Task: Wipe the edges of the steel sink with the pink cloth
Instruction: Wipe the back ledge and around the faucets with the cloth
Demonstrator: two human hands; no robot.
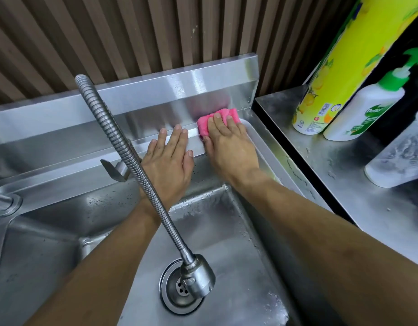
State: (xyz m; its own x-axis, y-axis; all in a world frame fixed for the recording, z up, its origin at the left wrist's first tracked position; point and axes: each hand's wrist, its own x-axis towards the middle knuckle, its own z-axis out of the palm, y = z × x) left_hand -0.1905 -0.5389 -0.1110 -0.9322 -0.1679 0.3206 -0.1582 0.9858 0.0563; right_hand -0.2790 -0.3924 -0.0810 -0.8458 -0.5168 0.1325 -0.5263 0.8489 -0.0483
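Right hand (229, 147) is pressing the pink cloth (218, 122) flat-fingered onto the steel sink (62, 142) back ledge; left hand (168, 161) is lying released beside it.

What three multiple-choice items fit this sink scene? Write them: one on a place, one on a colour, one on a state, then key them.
1. Where is the pink cloth?
A. over the drain
B. on the sink's back ledge, near its right corner
C. on the right-hand counter

2. What colour is the pump on the white bottle?
A. green
B. red
C. blue

3. How is the left hand?
A. gripping the hose
B. clenched in the basin
C. flat on the back ledge

Key: 1 B, the right hand presses it there; 2 A, the pump top is green; 3 C, its fingers lie straight on the steel sink.
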